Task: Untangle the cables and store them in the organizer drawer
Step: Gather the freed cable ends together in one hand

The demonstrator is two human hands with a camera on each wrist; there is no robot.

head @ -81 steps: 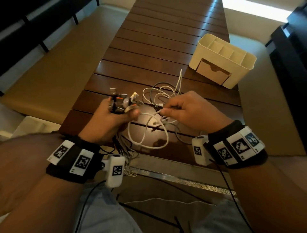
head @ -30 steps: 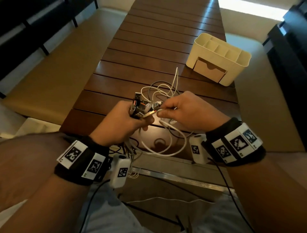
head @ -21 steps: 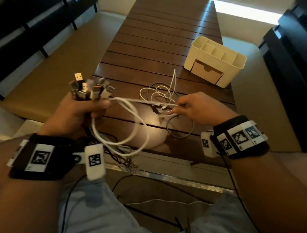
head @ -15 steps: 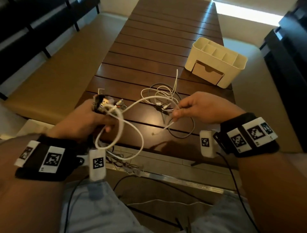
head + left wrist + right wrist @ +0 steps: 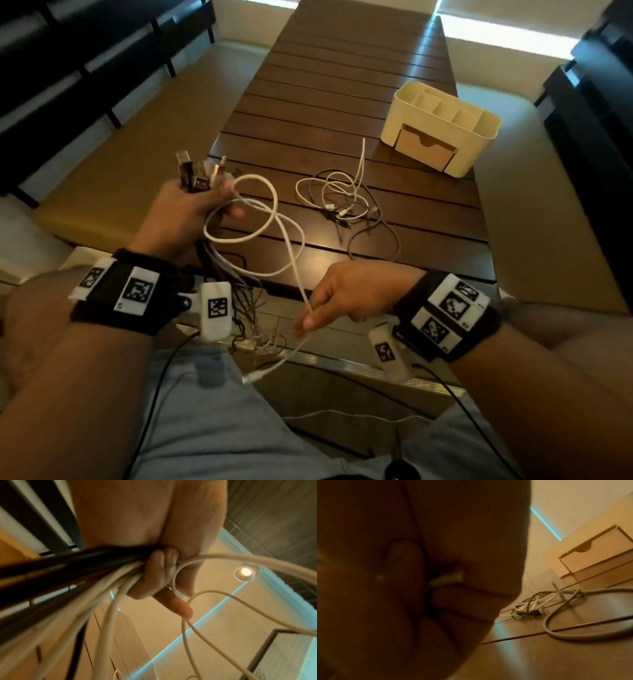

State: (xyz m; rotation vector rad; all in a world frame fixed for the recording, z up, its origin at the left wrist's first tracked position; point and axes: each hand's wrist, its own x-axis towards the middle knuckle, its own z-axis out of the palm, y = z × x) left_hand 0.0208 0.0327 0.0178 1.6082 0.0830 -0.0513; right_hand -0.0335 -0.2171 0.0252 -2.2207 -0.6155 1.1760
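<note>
My left hand point(image 5: 185, 216) is clenched round the cable bundle point(image 5: 200, 171), plug ends up, off the near-left corner of the table point(image 5: 342, 85). My right hand point(image 5: 346, 294) pinches the white cable point(image 5: 287, 240) (looped) at the near edge. Loose tangle point(image 5: 342, 202) lies mid-table; organizer point(image 5: 442, 128) stands beyond it, drawer point(image 5: 424, 149) closed.

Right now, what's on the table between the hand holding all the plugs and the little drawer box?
In the head view, a tangle of white and grey cables lies on the table between the left hand and the organizer.
</note>
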